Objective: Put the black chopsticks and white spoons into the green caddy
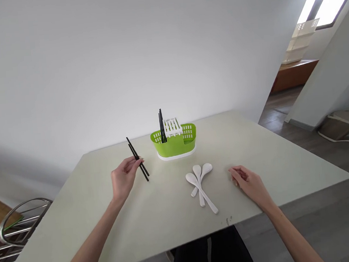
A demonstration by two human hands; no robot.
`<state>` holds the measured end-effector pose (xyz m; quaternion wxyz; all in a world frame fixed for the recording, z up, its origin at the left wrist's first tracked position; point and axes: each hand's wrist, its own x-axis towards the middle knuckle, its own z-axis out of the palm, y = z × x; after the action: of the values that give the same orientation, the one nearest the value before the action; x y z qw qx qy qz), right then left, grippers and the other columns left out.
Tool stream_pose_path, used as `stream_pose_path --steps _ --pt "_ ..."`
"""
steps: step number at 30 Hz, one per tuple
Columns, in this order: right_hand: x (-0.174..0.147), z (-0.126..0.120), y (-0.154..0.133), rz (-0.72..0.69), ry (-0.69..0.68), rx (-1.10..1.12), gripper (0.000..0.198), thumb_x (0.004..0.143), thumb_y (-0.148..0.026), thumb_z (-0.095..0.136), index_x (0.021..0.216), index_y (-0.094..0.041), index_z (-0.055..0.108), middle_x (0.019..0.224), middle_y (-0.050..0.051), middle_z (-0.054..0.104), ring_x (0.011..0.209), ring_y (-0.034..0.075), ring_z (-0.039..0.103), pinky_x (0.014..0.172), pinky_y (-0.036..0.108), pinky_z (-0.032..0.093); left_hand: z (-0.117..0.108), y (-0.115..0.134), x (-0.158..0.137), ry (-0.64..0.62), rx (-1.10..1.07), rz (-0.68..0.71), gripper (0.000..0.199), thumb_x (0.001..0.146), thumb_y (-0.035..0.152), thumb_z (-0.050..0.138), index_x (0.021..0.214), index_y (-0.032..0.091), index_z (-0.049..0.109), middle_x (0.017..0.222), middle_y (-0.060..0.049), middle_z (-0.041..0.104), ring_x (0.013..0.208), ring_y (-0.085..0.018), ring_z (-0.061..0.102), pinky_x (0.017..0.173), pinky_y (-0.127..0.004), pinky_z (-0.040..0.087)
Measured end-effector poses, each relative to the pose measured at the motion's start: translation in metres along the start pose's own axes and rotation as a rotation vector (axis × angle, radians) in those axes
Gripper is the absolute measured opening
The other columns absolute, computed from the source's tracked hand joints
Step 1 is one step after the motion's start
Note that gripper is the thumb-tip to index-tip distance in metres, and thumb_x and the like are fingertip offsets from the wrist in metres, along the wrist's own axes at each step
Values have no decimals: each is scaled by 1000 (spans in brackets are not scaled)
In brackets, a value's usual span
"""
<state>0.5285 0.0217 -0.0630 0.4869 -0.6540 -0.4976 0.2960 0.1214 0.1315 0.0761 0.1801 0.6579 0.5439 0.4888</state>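
Observation:
My left hand (125,174) pinches a pair of black chopsticks (138,160), held slanted above the table to the left of a green utensil basket (176,146). The basket has a white base and a white slatted rack on its middle. More black chopsticks (162,126) stand upright in its left compartment; the right compartment shows only its green walls. In front of the basket, three white spoons (201,189) lie crossed over one another. To the right of the spoons, my right hand (246,179) rests near the tabletop, fingers curled in, with nothing visible in them.
The pale table (158,226) meets a white wall behind the basket. A metal rack or chair frame (20,226) is beside the table on the left. On the right, a grey bin-like object (342,126) sits on the floor.

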Motion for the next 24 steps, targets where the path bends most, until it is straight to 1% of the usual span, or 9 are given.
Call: stream_pose_path --steps 3,9,14,20,24 --pt "-1 -1 -1 6 -12 3 49 94 -70 57 99 -23 69 74 3 69 63 18 58 65 31 48 -2 -3 -3 38 -43 -33 33 85 53 79 102 24 77 98 -6 84 103 -29 80 103 -46 63" --pt "-2 -4 -2 10 -7 -14 49 95 -71 56 98 -23 68 75 3 69 65 17 59 66 30 47 -1 -10 -7 73 -93 -13 36 83 53 81 102 22 76 100 -7 84 101 -29 81 103 -45 63" --pt "-5 -5 -9 14 6 -25 50 95 -71 57 96 -23 69 75 3 70 64 17 59 65 30 47 0 -18 -11 73 -92 5 37 84 52 82 105 23 74 102 -6 83 101 -28 81 102 -44 64" --pt "-7 -5 -11 0 13 -42 51 95 -72 56 95 -23 69 75 4 71 63 18 59 63 30 46 -2 -29 -20 59 -67 73 38 85 53 80 109 24 73 105 -6 83 102 -28 80 100 -44 64" --pt "-7 -5 -12 6 13 -28 53 94 -74 56 94 -23 69 73 4 70 61 17 58 61 30 47 -5 -36 -23 37 -34 41 38 85 56 79 106 25 75 104 -6 83 103 -28 80 102 -44 63"
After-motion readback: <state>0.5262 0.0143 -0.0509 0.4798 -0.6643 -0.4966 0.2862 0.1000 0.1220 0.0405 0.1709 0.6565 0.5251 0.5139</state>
